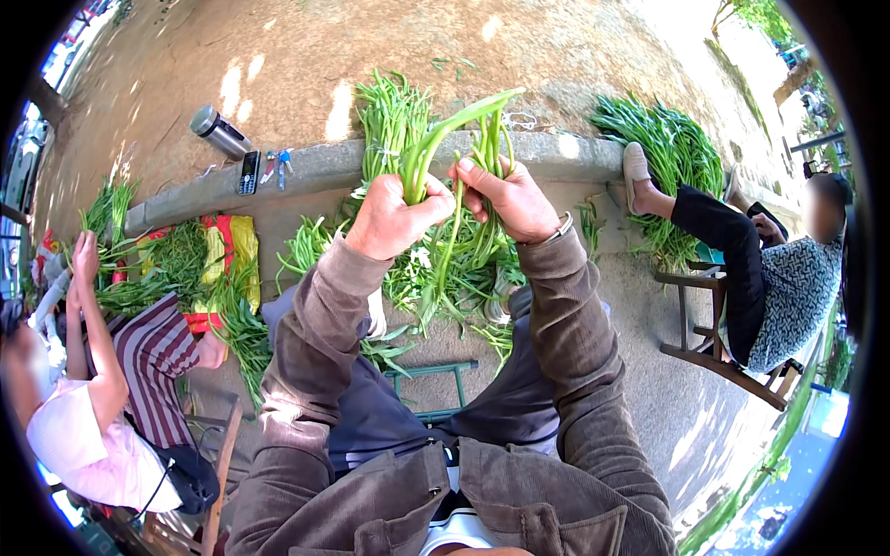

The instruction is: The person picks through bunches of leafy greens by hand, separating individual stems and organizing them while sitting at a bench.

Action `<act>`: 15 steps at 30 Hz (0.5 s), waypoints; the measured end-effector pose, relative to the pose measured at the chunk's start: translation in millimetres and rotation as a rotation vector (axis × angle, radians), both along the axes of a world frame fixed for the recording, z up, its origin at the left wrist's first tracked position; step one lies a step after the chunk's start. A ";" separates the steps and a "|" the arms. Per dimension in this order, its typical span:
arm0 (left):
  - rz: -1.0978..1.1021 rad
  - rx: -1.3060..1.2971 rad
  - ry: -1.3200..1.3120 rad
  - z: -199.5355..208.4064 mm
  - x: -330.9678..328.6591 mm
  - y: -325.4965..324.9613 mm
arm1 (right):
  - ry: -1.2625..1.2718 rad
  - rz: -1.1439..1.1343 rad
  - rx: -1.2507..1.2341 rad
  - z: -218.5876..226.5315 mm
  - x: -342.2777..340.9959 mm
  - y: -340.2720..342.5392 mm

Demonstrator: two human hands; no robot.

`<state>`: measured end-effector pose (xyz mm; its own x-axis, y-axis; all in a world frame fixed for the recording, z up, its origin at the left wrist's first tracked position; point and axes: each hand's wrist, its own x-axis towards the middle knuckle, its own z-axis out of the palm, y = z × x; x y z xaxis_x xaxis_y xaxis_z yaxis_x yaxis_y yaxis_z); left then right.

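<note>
My left hand [400,215] is closed round several green leafy stems [447,127], whose tops bend over to the right. Close beside it, my right hand [508,198] grips a bunch of the same greens [489,243], which hangs down from the fist. One stem hangs between the two hands, pinched by the right fingertips. Below them, loose greens [413,283] are heaped on the ground between my feet. Just beyond my left hand, a bundle of long stems [389,125] leans across the stone curb [320,167].
A metal flask [221,132], a phone [248,173] and keys [282,165] are by the curb. At left sits a person in pink [83,426] beside greens on a red-yellow sack [243,259]. Another person [788,315] sits right, near a large heap of greens [672,148].
</note>
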<state>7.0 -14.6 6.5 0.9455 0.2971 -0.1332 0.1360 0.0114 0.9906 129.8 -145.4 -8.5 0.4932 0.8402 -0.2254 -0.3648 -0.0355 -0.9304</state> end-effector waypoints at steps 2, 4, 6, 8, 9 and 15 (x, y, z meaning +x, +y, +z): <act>0.059 -0.036 0.034 0.2 0.4 1.6 | 0.012 -0.053 -0.011 0.4 -1.4 1.4; 0.097 -0.038 0.001 0.2 1.6 0.4 | 0.029 -0.097 -0.005 -0.8 -3.1 2.7; 0.109 -0.026 -0.019 2.5 1.8 -0.4 | 0.006 -0.096 -0.002 -2.2 -3.0 2.7; 0.108 -0.053 -0.031 0.2 1.4 0.1 | -0.001 -0.110 -0.004 -2.1 -3.5 3.4; 0.107 -0.065 -0.037 0.0 1.2 0.3 | 0.013 -0.144 0.012 -2.6 -1.7 3.1; 0.078 -0.286 0.025 -2.2 -4.1 8.4 | 0.079 -0.340 0.089 -0.3 22.6 -9.7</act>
